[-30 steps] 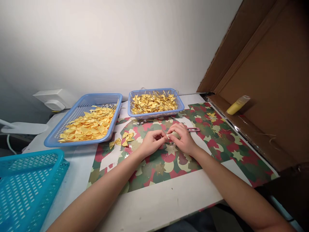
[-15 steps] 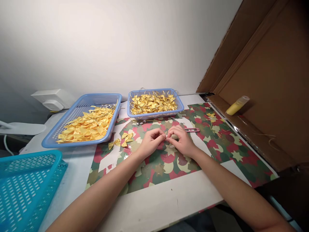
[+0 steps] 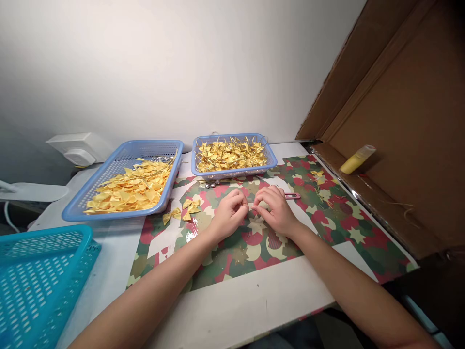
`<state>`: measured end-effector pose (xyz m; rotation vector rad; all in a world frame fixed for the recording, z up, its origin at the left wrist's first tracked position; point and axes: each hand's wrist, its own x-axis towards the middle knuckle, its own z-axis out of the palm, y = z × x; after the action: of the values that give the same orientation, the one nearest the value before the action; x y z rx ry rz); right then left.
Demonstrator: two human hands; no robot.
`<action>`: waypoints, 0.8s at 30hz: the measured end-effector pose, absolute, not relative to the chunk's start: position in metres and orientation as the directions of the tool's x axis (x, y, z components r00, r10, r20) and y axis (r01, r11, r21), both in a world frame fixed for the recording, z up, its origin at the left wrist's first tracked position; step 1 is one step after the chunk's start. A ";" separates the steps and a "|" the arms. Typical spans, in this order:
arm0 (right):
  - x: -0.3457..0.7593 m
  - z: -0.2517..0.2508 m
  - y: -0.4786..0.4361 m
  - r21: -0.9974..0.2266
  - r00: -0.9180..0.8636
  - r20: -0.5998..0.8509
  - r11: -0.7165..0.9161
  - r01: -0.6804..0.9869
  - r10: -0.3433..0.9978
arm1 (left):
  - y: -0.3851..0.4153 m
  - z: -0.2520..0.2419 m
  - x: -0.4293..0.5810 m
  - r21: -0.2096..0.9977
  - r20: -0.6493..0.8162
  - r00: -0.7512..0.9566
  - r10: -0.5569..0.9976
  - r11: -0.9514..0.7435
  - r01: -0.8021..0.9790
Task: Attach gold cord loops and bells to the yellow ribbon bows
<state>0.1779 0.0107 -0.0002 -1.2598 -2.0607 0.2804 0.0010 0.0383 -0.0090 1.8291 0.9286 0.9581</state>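
Both hands meet over the patterned wrapping paper (image 3: 232, 252) that covers the middle of the white bench (image 3: 247, 305). The left hand (image 3: 229, 213) and the right hand (image 3: 276, 209) are curled with fingertips pinched toward each other, closed in a fine grip on something very small between them; it is mostly hidden by the fingers, though a pale sliver shows there, and it may be a thin gold cord or a small ribbon piece (too small to tell which). Whatever it is sits just above the paper, between the two thumbs. Judging by the loose yellow ribbon bows (image 3: 189, 207) lying just left of the left hand, the material is light, soft and limp, easy to crush or let slip, so a pinch at the centre knot rather than the floppy wings would likely hold best. Behind the hands, a small blue basket (image 3: 271, 159) holds bows with gold loops, and a larger blue basket (image 3: 170, 194) to the left holds plain yellow bows. A pink snipper (image 3: 292, 195) lies just beyond the right hand. A teal basket (image 3: 54, 271) sits at the near left corner, and a yellow tube (image 3: 358, 158) rests on the open cardboard box (image 3: 410, 145) at the right.
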 end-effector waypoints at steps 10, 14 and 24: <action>0.178 0.000 0.011 -0.525 -0.321 0.428 0.521 0.673 0.845 | 0.041 -0.009 -0.001 0.926 0.205 0.557 0.805 -0.344 0.157; 0.177 -0.001 0.010 -0.558 -0.315 0.393 0.496 0.665 0.864 | 0.042 -0.007 -0.002 0.958 0.156 0.589 0.793 -0.267 0.106; 0.165 -0.003 0.006 -0.631 -0.162 0.482 0.470 0.618 0.861 | 0.043 -0.008 0.000 0.998 0.053 0.608 0.792 -0.068 0.002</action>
<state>0.1654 0.0060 -0.0033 -1.2392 -1.8772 0.3652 -0.0004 0.0435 -0.0079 1.5121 0.6984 0.7449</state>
